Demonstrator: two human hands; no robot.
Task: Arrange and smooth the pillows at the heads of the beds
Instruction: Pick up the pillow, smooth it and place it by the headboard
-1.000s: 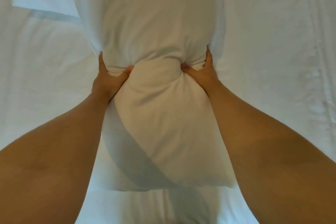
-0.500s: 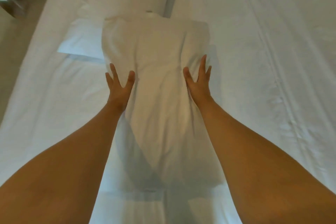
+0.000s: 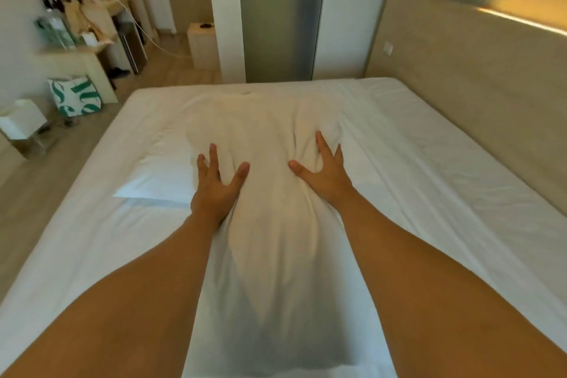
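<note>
A wide bed with a smooth white sheet (image 3: 414, 169) is filling the room's middle, and a pale beige padded headboard (image 3: 466, 70) is running along its side toward three o'clock, with a warm strip light (image 3: 521, 21) glowing above it. Light wood flooring (image 3: 46, 169) is showing toward nine o'clock. Toward ten o'clock a light wooden counter (image 3: 92, 40) is carrying blurred bottles and paper bags; what is in them I cannot tell. A white bag with green lettering (image 3: 75, 97) is standing on the floor beside it, and a white cube lamp (image 3: 23, 121) is sitting nearer the edge of view. A frosted glass door panel (image 3: 279, 12) is standing at twelve o'clock.

A long, plump white pillow (image 3: 270, 224) is lying lengthwise down the bed's centre, overlapping a flatter white pillow (image 3: 156, 175) at its nine o'clock side. The left hand (image 3: 214, 190) is pressing on its left flank, fingers (image 3: 212, 156) spread. The right hand (image 3: 326, 173) is pressing on the right flank, fingers (image 3: 322, 144) likewise splayed, the fabric creasing around both palms.
</note>
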